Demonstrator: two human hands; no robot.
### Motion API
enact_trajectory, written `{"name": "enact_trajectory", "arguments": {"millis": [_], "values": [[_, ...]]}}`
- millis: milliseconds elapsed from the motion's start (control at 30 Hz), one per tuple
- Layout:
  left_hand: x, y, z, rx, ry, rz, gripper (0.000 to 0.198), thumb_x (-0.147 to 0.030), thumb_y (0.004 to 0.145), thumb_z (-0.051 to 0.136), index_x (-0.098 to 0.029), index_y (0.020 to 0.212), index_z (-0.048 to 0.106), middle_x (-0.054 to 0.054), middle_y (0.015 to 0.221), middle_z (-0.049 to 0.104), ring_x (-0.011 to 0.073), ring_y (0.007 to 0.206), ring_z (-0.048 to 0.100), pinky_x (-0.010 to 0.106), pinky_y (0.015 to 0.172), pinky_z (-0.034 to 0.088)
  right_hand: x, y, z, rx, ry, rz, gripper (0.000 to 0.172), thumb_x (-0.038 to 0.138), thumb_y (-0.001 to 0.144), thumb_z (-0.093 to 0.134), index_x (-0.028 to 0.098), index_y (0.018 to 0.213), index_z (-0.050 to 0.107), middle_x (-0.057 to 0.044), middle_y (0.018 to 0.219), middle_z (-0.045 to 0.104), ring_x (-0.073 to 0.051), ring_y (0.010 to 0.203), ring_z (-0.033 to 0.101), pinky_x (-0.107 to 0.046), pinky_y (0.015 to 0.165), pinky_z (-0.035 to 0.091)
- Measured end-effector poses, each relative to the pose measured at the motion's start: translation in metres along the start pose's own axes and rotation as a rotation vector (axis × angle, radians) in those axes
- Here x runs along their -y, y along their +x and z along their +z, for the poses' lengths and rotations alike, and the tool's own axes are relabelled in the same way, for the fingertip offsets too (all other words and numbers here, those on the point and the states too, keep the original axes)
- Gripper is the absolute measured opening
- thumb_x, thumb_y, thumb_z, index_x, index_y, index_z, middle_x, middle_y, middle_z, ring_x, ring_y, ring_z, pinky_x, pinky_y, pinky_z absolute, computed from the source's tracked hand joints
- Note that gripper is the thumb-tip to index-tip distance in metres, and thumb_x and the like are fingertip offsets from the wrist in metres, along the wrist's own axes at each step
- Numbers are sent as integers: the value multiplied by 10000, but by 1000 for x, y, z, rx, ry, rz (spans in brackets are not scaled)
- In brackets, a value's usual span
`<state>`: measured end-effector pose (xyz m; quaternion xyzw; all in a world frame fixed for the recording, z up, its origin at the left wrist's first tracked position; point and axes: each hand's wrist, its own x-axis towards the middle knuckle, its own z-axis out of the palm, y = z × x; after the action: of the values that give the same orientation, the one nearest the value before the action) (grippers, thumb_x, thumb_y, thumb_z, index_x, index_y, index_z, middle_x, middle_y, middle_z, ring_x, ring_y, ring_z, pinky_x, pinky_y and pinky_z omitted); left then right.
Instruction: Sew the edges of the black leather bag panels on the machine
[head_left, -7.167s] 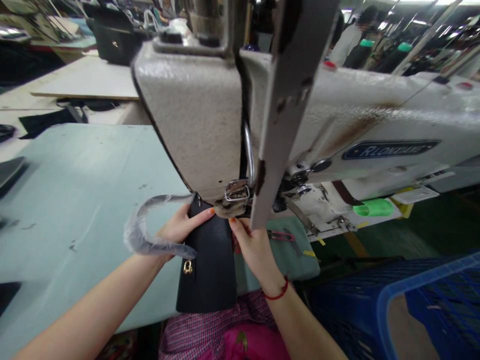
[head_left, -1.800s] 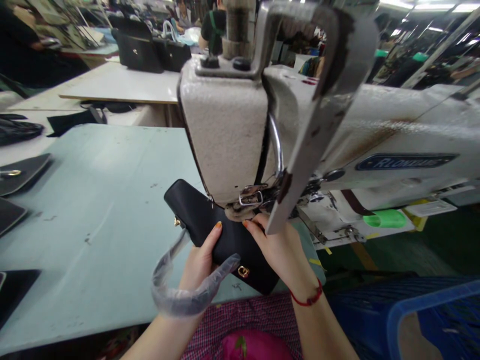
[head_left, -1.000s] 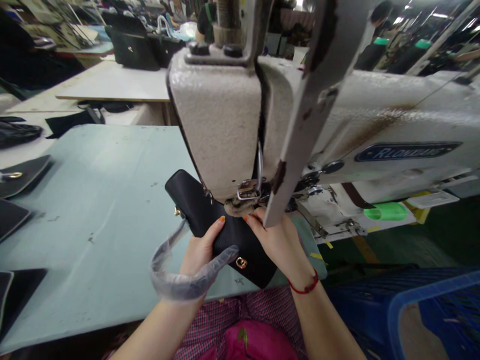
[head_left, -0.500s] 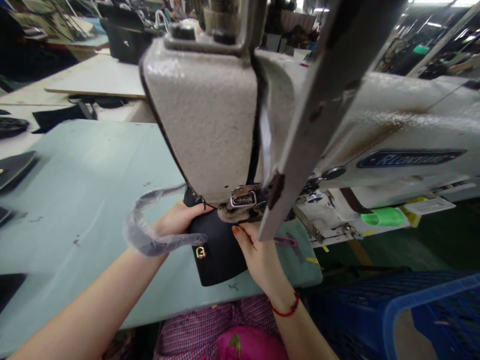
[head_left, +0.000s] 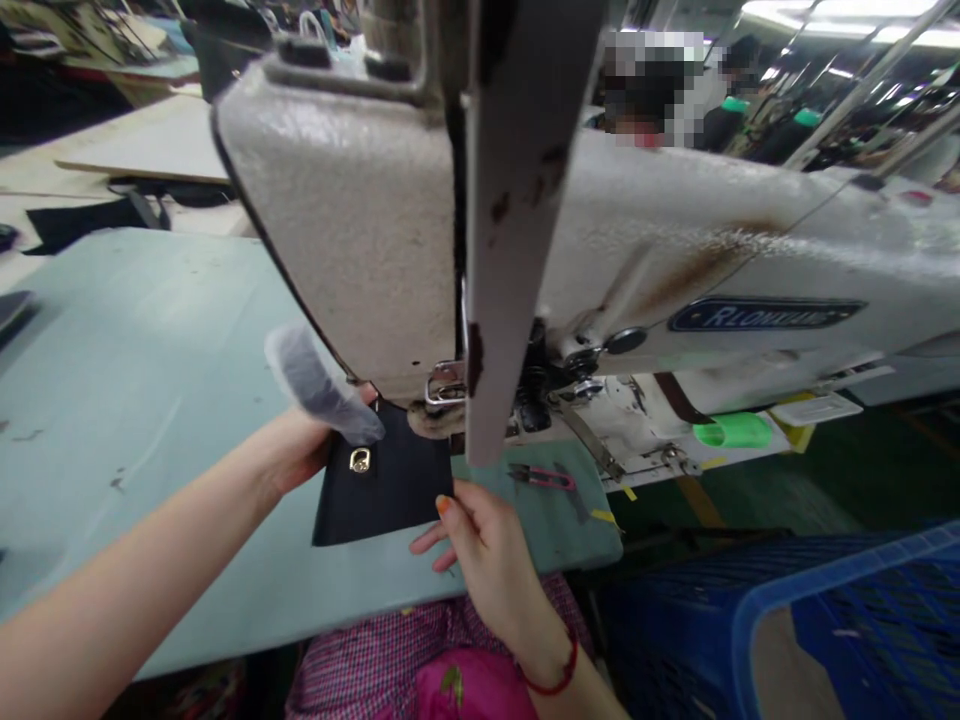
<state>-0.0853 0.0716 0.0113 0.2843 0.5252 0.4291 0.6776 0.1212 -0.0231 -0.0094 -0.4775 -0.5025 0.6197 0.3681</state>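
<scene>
A flat black bag piece (head_left: 397, 490) with a gold clasp (head_left: 360, 460) lies under the head of a sewing machine (head_left: 345, 230). A strap wrapped in cloudy plastic (head_left: 315, 385) loops up from its left side. My left hand (head_left: 304, 445) is closed on the left edge, its fingertips partly hidden by the piece and the wrapped strap. At the lower right edge, my right hand (head_left: 480, 540) has thumb and index finger on the edge, while its other fingers stretch out below. The needle area is hidden behind the machine head.
Pink-handled thread snips (head_left: 541, 477) lie on the green tabletop (head_left: 150, 400) right of the bag piece. A metal bar (head_left: 517, 220) slants down before the machine. A blue plastic crate (head_left: 750, 620) stands at lower right. Behind are a pale board (head_left: 150, 140) and black pieces (head_left: 82, 225).
The black bag piece has turned slightly, its lower edge now nearer level. My right hand has slid from beside the presser area down to the lower right edge. The camera view has shifted.
</scene>
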Motion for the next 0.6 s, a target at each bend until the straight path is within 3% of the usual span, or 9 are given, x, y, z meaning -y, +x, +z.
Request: {"name": "enact_trajectory", "arguments": {"millis": [133, 200, 267, 333, 433, 600], "values": [[62, -37, -24, -119, -449, -34, 476, -468, 879, 547, -104, 1171, 640, 61, 1001, 756, 262, 1058, 666, 364, 924, 523, -5, -2, -2, 45, 178, 13, 354, 476, 932, 498, 133, 888, 570, -47, 708, 626, -202, 704, 717, -168, 473, 504], [93, -61, -19, -135, -607, 22, 452, -504, 805, 634, -177, 1113, 682, 52, 984, 762, 240, 968, 705, 334, 879, 555, -5, -1, -4, 80, 256, 24, 344, 472, 932, 506, 140, 853, 549, -55, 710, 646, -190, 679, 714, -167, 482, 506], [112, -79, 0, -78, -667, 156, 559, -584, 729, 676, -221, 1154, 666, 72, 1140, 716, 288, 1123, 632, 412, 956, 519, -5, 0, -5, 103, 299, 30, 327, 457, 936, 510, 141, 870, 561, -55, 707, 659, -173, 655, 706, -172, 501, 515], [119, -86, 26, -55, -590, 200, 563, -537, 698, 728, -195, 1142, 674, 107, 1192, 688, 313, 1205, 571, 446, 1026, 463, -4, 1, -5, 108, 308, 26, 317, 445, 938, 514, 138, 916, 589, -54, 705, 665, -166, 650, 702, -178, 514, 521], [113, -75, 52, -152, -448, 111, 493, -432, 711, 754, -139, 1103, 691, 139, 1155, 696, 315, 1194, 576, 451, 1077, 409, -1, 0, -5, 111, 278, 9, 329, 437, 954, 488, 141, 1020, 618, -77, 802, 693, -158, 663, 702, -185, 528, 526], [106, -57, 52, -333, -236, 137, 527, -383, 673, 794, -178, 1145, 675, 100, 1189, 685, 301, 1187, 584, 429, 1066, 428, -1, -11, -8, 100, 70, -48, 319, 392, 980, 451, 186, 1152, 625, -86, 999, 700, -150, 762, 704, -187, 570, 531]]}}
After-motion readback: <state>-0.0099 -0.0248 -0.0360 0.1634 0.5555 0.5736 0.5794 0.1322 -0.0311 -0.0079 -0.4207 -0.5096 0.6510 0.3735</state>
